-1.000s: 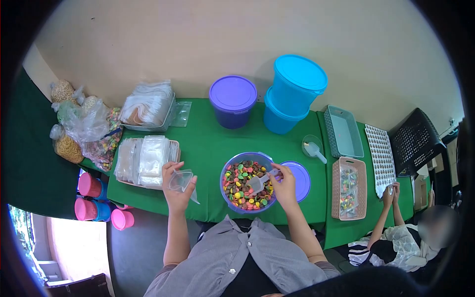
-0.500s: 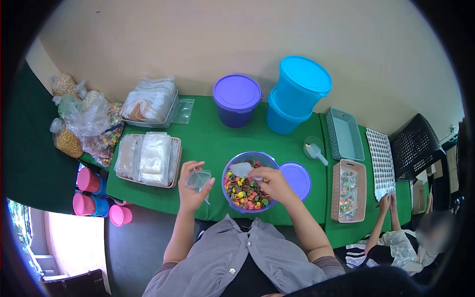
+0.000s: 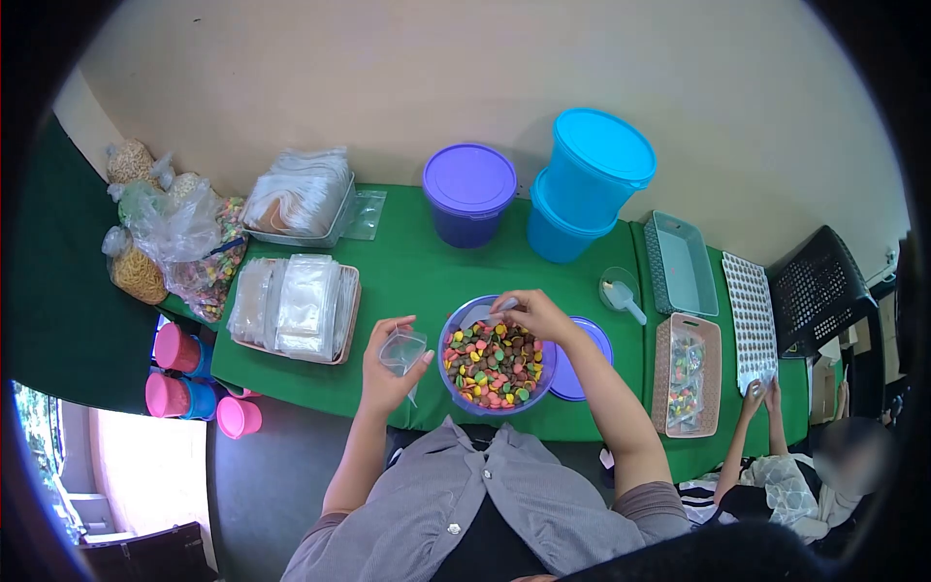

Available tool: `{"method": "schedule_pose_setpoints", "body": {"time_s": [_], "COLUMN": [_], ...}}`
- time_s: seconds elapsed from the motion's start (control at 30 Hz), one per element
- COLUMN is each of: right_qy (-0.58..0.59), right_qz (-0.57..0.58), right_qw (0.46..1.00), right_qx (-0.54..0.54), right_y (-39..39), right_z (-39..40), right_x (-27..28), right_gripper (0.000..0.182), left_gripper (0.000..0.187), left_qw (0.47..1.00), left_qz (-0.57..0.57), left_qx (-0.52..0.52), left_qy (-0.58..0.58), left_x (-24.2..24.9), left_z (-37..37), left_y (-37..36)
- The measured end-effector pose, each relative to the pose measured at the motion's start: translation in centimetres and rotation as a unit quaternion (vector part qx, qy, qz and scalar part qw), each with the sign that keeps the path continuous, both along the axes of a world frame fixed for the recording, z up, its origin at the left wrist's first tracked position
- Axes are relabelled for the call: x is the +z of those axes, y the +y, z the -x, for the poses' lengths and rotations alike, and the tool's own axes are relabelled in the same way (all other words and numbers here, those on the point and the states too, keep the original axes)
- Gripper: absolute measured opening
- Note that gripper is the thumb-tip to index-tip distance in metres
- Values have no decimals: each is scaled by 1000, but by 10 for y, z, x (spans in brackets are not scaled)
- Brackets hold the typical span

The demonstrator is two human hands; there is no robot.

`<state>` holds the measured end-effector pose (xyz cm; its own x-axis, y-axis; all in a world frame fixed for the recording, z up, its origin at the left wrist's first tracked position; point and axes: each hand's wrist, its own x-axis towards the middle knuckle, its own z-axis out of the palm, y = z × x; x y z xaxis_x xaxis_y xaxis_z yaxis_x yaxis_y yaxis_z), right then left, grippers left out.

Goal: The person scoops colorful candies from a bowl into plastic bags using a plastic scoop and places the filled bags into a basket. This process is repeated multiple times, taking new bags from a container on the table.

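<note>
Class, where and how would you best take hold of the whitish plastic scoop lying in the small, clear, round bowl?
Grip the whitish plastic scoop by its handle, probably pinching from above on the person's right: it juts over the rim of the small, clear, round bowl, while the scoop's head lies inside.

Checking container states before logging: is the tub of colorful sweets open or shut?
Open: the sweets show uncovered inside the tub, and a purple lid lies beside it, partly hidden by the forearm.

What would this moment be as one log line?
left hand: holding clear bag | right hand: gripping scoop | scoop: inside bucket of colorful pieces
</note>
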<state>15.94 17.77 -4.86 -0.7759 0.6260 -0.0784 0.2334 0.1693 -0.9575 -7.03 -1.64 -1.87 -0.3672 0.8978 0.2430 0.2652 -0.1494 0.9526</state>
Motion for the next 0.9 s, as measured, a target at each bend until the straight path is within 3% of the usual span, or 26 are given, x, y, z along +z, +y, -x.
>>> {"method": "schedule_pose_setpoints", "body": {"time_s": [0.2,0.33,0.43,0.47,0.53,0.77,0.9], "right_qy": [-87,-63,10,11,59,5,45], "right_qz": [-11,10,124,125,195,143,209], "right_qw": [995,998,974,973,933,942,908], "right_qx": [-47,-15,-191,-193,-298,-303,-361], "right_y": [-18,-29,-46,-48,-52,-71,-79], "right_z": [-22,-32,-19,-17,-12,-17,-7], "right_x": [14,-3,-25,-35,-44,-42,-54], "right_gripper": [15,16,15,15,16,19,20], "left_gripper": [53,53,52,52,52,51,51], "left_qw": [1000,1000,999,999,999,999,999], "left_qz": [12,22,28,29,27,30,31], "left_qx": [-6,-6,-1,-3,-6,-4,10], "left_qy": [8,-1,-19,-19,-20,-39,-41], "left_x": [1,-2,-7,-8,-7,-10,-12], "left_z": [2,2,-1,-2,-3,0,0], "left_y": [1,4,7,8,9,8,7]}}
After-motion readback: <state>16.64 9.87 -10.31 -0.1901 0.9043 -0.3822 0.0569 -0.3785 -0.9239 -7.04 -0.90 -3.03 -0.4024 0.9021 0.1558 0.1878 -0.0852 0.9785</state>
